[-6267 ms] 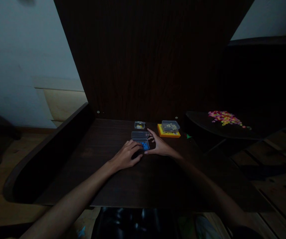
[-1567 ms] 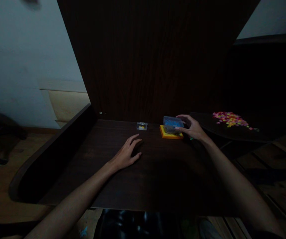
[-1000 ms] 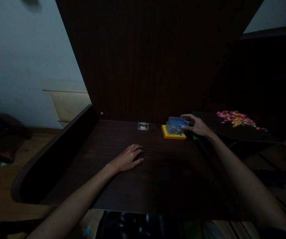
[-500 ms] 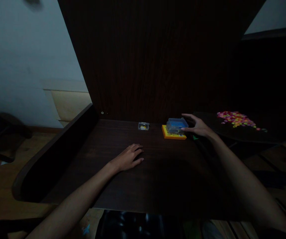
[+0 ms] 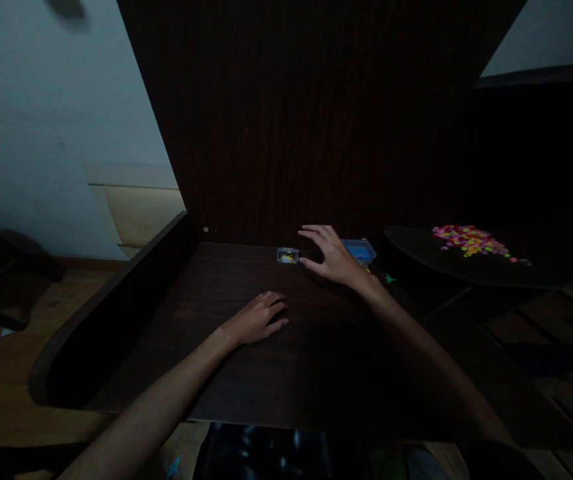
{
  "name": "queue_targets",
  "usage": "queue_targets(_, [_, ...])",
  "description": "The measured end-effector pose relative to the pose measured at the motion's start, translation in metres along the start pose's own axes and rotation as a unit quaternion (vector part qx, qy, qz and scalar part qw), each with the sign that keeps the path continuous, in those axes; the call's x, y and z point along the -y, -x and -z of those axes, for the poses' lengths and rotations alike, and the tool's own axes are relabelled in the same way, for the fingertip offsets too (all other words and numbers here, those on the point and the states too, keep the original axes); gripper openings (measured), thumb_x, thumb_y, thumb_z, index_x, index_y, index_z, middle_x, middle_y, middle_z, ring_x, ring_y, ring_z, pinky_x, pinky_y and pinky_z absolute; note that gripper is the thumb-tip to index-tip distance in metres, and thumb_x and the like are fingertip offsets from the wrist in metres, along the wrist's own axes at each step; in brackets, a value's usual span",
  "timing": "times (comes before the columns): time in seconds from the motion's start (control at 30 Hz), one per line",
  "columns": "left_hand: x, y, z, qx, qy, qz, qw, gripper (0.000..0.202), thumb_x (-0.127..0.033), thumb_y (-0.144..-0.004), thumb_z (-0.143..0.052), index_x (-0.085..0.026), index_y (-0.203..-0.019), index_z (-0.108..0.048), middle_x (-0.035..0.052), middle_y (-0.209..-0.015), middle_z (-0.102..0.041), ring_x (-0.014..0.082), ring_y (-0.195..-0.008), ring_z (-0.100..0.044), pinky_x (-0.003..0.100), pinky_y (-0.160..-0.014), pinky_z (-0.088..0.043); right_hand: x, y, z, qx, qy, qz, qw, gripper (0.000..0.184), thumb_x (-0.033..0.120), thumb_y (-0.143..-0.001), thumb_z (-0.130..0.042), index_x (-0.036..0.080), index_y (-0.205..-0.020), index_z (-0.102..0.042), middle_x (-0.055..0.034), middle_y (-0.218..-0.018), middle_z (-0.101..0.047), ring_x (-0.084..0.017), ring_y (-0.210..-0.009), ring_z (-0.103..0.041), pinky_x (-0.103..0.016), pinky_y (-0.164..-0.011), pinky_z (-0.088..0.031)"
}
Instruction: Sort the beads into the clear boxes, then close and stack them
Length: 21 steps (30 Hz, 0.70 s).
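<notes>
My left hand (image 5: 258, 317) lies flat on the dark wooden tabletop (image 5: 246, 380), fingers loosely apart and nothing in them. Over the back part of the table, my right hand (image 5: 330, 257) is open, with its thumb and fingers spread toward the left. Just left of its fingertips sits a small clear plastic box (image 5: 288, 256) with yellow pieces inside; I see no contact with it. Behind the right hand, a clear box with blue in it (image 5: 360, 251) shows in part. The yellow thing beneath that box is mostly hidden by the hand.
A tall dark panel (image 5: 286, 133) rises along the table's back edge, and a raised side board (image 5: 111, 307) bounds the left. To the right, a dark rounded surface (image 5: 416, 250) carries a pile of colourful small pieces (image 5: 471, 240). A small green item (image 5: 389, 278) lies near the right edge.
My right hand has left the stacked clear boxes and moved left toward the small box, fingers still spread. The left hand stays where it was.
</notes>
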State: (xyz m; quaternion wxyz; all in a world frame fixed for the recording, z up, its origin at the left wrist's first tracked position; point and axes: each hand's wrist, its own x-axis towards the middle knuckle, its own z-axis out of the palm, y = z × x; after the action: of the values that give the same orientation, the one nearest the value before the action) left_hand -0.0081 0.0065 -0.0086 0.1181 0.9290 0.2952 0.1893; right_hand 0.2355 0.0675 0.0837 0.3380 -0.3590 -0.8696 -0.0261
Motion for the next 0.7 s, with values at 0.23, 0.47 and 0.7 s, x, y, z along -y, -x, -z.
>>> queue_targets(0.23, [-0.002,-0.001,0.002,-0.01,-0.001,-0.026,1.0,0.026,-0.033,-0.095,-0.051,-0.018,-0.113,-0.063,0.0107,-0.119,-0.061,0.0244,-0.114,-0.056,0.04,-0.102,-0.047,-0.045,-0.003,-0.093,0.064,-0.022,-0.128,0.989,0.071,0.023,-0.072,-0.073,0.011,-0.137,-0.047,-0.0198,-0.137,-0.05,-0.032,-0.127,-0.045,-0.053,-0.108,-0.037])
queue_targets(0.47, [0.0,-0.003,0.001,-0.031,-0.008,-0.046,0.998,0.02,-0.027,-0.095,-0.051,-0.016,-0.104,-0.065,0.0105,-0.114,-0.063,0.0227,-0.111,-0.056,0.038,-0.1,-0.047,-0.063,0.01,-0.12,0.068,-0.065,-0.132,0.987,0.05,0.016,-0.08,-0.064,0.022,-0.129,-0.057,-0.0106,-0.128,-0.059,-0.026,-0.118,-0.053,-0.047,-0.105,-0.04])
queue_targets(0.7, [-0.002,-0.005,0.005,-0.127,-0.007,-0.015,0.992,0.027,-0.022,-0.094,-0.05,-0.018,-0.12,-0.058,0.0101,-0.115,-0.062,0.0232,-0.111,-0.055,0.041,-0.099,-0.049,-0.045,0.025,-0.107,0.043,-0.09,-0.09,0.991,0.04,0.022,-0.086,-0.064,0.025,-0.125,-0.061,-0.0078,-0.121,-0.061,-0.023,-0.113,-0.054,-0.045,-0.101,-0.043])
